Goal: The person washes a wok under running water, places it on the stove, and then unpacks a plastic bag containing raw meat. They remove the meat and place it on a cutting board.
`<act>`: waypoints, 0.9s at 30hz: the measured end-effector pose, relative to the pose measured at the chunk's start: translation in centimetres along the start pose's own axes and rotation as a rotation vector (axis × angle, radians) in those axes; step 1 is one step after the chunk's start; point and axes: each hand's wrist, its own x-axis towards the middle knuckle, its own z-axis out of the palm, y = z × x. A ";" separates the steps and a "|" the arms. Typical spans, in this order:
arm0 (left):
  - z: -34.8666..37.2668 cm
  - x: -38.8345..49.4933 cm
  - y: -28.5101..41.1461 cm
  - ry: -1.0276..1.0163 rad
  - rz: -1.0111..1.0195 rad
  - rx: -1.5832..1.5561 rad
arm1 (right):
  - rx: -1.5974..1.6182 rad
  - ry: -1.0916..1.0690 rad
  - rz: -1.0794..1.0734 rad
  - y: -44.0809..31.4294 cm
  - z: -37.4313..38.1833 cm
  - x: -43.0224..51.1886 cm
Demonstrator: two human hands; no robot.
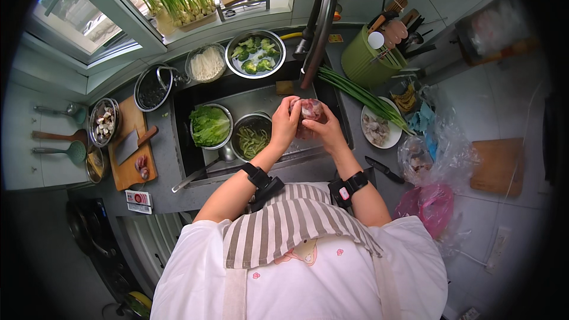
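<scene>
Both my hands grip a reddish piece of raw meat (pixel 311 110) above the right part of the sink (pixel 284 146). My left hand (pixel 285 122) holds its left side, and my right hand (pixel 328 126) holds its right side with the thumb across the front. The dark faucet (pixel 328 13) arches down just behind the meat. Left of my hands, a bowl of green beans (pixel 252 140) and a bowl of lettuce (pixel 210 125) sit in the sink. A metal ladle (pixel 226 153) leans between them over the front rim. What lies directly beneath the meat is partly hidden.
Broccoli in water (pixel 256 55) and enoki mushrooms (pixel 207 64) stand behind the sink. A cleaver (pixel 129 146) lies on the left cutting board (pixel 144 131). At right are scallions (pixel 360 95), a plate of pale raw pieces (pixel 378 131), a black knife (pixel 384 170) and plastic bags (pixel 444 142).
</scene>
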 end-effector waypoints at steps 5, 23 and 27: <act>-0.4 1.2 -1.1 -0.028 -0.123 -0.146 | 0.295 0.041 0.019 0.1 0.2 0.7; -1.0 1.7 -4.5 -0.459 -0.462 -0.374 | 0.590 -0.036 0.235 0.0 -5.4 0.5; -0.7 0.6 -7.1 -0.428 0.258 0.746 | 0.435 0.080 0.251 0.5 -6.4 0.0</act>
